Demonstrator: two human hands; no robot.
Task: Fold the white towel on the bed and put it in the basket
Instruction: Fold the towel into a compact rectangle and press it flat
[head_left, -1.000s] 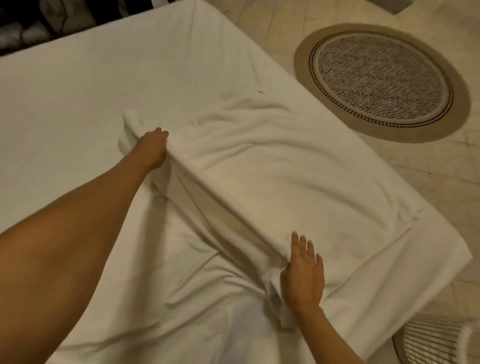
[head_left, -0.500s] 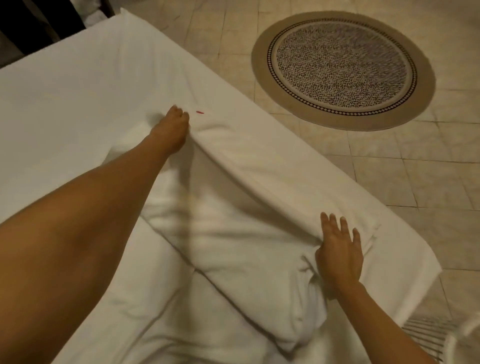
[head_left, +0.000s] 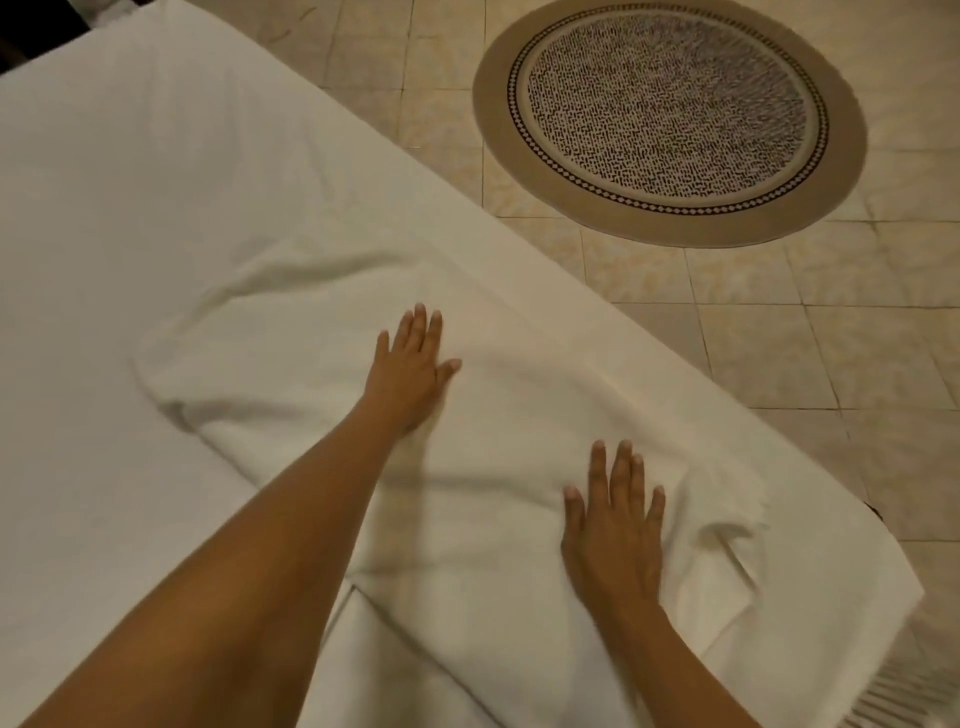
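Observation:
The white towel lies folded over along the right edge of the bed, its folded band running from the upper left to the lower right. My left hand lies flat on the towel's middle with the fingers straight. Flat as well, my right hand presses the towel nearer the bed's lower right corner. A sliver of the striped basket shows at the bottom right edge, mostly cut off.
A round patterned rug lies on the beige tiled floor to the right of the bed. The bed's white sheet stretches wide to the left and back.
Both hands carried the towel's raised edge over to the right and laid it down. They have let go and now lie flat on the folded towel.

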